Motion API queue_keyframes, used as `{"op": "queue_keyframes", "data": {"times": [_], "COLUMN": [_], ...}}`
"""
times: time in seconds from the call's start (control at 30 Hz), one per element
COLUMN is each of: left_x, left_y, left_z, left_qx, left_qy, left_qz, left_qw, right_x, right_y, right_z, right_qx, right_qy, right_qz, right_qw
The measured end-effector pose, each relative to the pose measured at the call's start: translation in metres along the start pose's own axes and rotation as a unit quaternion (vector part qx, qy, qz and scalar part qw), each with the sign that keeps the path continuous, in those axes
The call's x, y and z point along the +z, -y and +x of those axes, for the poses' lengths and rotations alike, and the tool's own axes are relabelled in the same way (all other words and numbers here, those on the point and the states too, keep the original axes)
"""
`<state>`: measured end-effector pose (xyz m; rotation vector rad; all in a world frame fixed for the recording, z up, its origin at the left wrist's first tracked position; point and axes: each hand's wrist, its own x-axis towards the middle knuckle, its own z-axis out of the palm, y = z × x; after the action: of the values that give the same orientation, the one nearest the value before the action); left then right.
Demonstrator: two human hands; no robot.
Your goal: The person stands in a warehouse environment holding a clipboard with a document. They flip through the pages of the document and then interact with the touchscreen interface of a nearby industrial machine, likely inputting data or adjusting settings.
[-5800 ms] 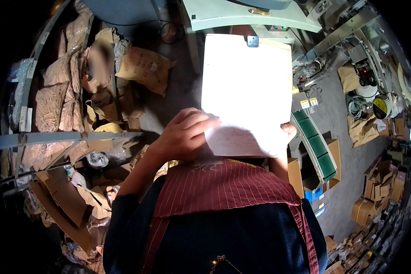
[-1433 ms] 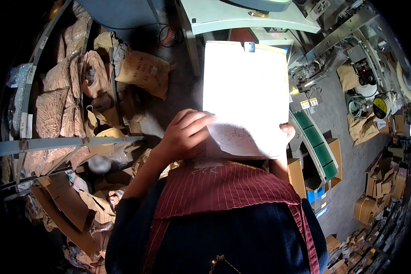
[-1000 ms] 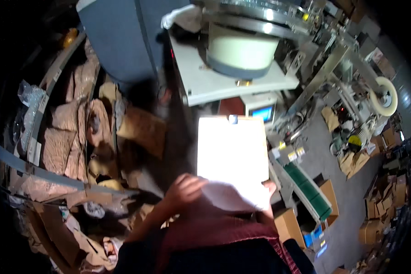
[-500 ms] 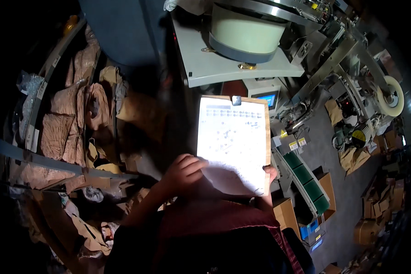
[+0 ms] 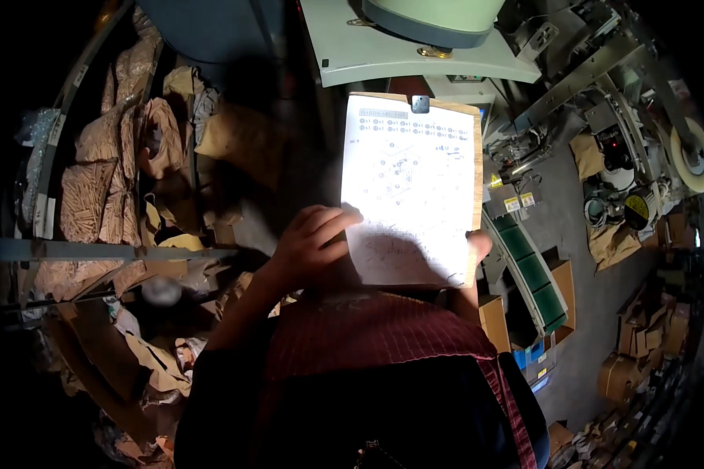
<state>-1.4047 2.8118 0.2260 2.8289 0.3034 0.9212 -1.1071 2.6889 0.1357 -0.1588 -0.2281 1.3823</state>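
Clipboard, one, wooden [image 5: 476,184]: you are holding it in front of your apron [image 5: 375,332], a metal clip [image 5: 420,104] gripping its top edge. Paper [image 5: 414,168], white: it is showing a grey heading bar, two rows of small printed symbols, a diagram with numbered circles and dark marks at upper right; the lower lines are lying in shadow, too faint to read. Right hand [image 5: 479,245]: clamping the board's right edge. Left hand [image 5: 313,242]: resting its fingertips on the lower left edge; you cannot tell whether it is gripping. The hands are staying apart, the board between them. Labels, yellow-and-white [image 5: 511,204]: sitting beside a green conveyor [image 5: 526,270], right of the board. Disc, yellow and black [image 5: 637,211]: facing up at far right. Machine table [image 5: 422,66], pale: standing beyond, the board partly hiding what is below it. Bags, brown-filled [image 5: 86,199]: filling the shelving at left, near a sack [image 5: 242,144].
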Motion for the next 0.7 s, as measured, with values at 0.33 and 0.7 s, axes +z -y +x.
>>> {"op": "queue_keyframes", "data": {"times": [0.33, 0.7], "left_x": [0.001, 0.002], "left_y": [0.001, -0.0009], "left_z": [0.0047, 0.0079], "left_qx": [-0.009, -0.009], "left_qy": [-0.003, 0.031], "left_qz": [-0.009, -0.027], "left_qw": [1.0, 0.999], "right_x": [-0.0044, 0.0002], "right_y": [0.0026, 0.001], "right_z": [-0.001, -0.0084], "right_qx": [-0.005, -0.012], "right_qy": [-0.029, -0.031], "right_qz": [-0.043, -0.045], "right_qw": [0.999, 0.998]}}
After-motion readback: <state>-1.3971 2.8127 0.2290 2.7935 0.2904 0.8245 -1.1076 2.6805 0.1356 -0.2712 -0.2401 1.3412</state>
